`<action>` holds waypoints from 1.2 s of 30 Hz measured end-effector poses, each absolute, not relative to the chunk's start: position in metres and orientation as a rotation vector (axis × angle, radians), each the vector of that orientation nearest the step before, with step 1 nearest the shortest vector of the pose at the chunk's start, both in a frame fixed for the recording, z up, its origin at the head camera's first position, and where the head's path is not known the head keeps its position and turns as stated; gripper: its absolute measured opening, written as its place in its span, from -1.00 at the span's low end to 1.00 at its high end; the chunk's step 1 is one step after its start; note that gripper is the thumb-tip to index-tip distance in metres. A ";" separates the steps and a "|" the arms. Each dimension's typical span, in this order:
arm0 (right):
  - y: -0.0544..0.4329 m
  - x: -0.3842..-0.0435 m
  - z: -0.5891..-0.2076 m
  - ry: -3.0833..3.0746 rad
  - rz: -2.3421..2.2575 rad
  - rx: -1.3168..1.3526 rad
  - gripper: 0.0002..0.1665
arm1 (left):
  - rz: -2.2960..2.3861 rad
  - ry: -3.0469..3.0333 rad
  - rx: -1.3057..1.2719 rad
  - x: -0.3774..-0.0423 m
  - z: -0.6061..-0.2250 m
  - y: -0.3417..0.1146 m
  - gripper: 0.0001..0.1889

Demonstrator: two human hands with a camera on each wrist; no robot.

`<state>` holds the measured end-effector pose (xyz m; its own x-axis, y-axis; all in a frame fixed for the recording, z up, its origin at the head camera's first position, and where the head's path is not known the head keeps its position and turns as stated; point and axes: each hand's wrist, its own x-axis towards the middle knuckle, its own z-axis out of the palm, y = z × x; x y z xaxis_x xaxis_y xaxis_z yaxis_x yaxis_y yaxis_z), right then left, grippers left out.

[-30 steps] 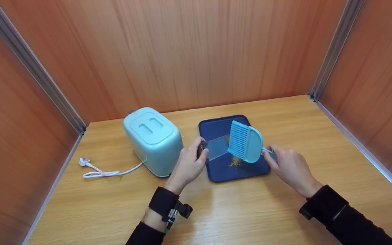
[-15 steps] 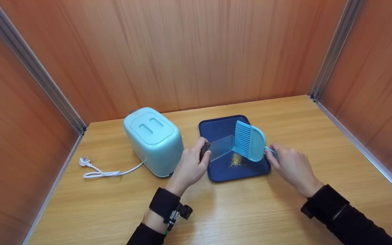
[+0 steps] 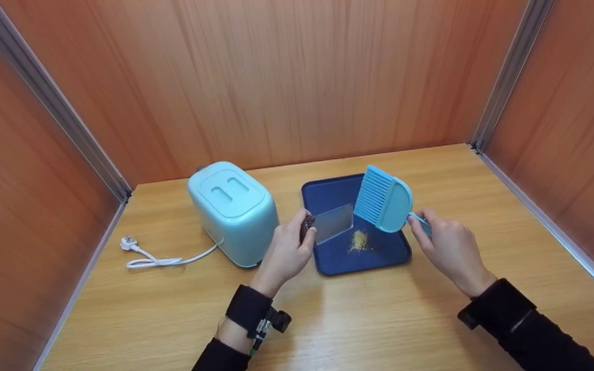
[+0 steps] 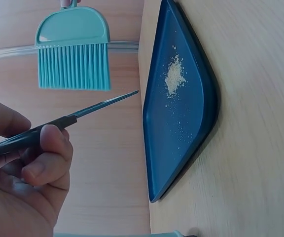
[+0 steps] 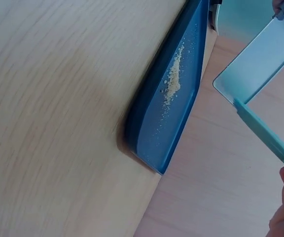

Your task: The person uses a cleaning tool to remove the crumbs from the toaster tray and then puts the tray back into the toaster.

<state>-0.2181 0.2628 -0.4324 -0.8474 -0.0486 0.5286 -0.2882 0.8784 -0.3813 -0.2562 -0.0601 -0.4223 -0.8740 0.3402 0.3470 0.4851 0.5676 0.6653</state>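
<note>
My left hand point(image 3: 286, 252) grips the dark end of a crumb tray point(image 3: 334, 224), a thin flat metal plate, held tilted above a navy tray point(image 3: 328, 260). In the left wrist view the crumb tray point(image 4: 105, 103) appears edge-on. My right hand point(image 3: 451, 252) holds a turquoise hand brush point(image 3: 385, 201) by its handle, bristles facing left towards the plate's free end. Whether the bristles touch the plate, I cannot tell. A small heap of yellowish crumbs point(image 3: 359, 240) lies on the navy tray, with finer bits scattered round it in the right wrist view point(image 5: 173, 84).
A light-blue toaster point(image 3: 232, 216) with a lid on top stands left of the navy tray, close to my left hand. Its white cord and plug point(image 3: 155, 262) lie on the wooden table point(image 3: 359, 319). Wood-look panels point(image 3: 302, 82) enclose the back and sides.
The brush has moved right and upward, away from over the navy tray's middle. The crumb heap shows more fully. The crumb tray has shifted and tilted only slightly in my left hand.
</note>
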 end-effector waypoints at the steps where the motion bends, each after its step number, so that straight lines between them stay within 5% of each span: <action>1: 0.262 -0.218 -0.432 -2.519 0.628 0.243 -0.75 | -1.218 -2.625 -0.691 -0.256 -0.422 -0.060 -0.89; 36: 0.263 -0.217 -0.434 -2.628 0.522 0.259 -0.73 | -1.200 -2.611 -0.727 -0.257 -0.422 -0.058 -0.87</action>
<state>-0.2166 0.2630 -0.4342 -0.8829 -0.0945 0.4600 -0.2630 0.9110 -0.3176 -0.2567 -0.0583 -0.4216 -0.8649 0.3574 0.3523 0.5001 0.5553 0.6644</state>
